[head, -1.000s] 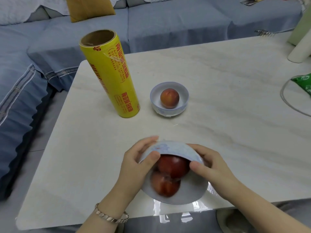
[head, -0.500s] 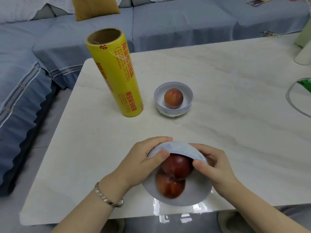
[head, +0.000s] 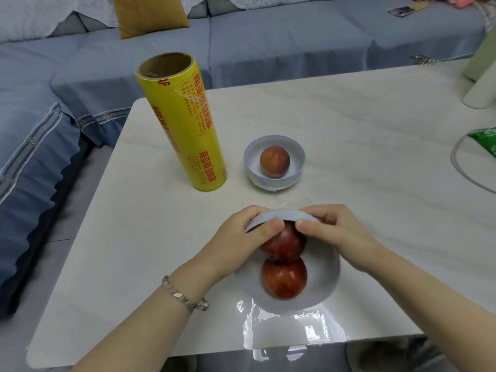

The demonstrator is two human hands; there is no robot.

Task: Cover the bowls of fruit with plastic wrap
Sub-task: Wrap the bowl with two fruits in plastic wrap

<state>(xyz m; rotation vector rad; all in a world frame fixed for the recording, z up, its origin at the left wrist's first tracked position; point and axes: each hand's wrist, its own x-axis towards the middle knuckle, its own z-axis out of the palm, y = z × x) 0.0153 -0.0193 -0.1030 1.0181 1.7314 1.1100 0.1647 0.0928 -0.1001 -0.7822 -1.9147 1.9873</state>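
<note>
The left hand (head: 239, 237) and the right hand (head: 343, 232) both grip the far rim of the big bowl (head: 322, 285). It holds two red fruits (head: 284, 277) and sits on the near side of the yellow wrap roll (head: 185, 124). The small bowl (head: 298, 154) stands just right of the roll.

Qty: 2 bowls (head: 248, 157) (head: 324, 277), 3 fruits (head: 274, 161) (head: 284, 248) (head: 284, 279), 1 wrap roll (head: 185, 124).
</note>
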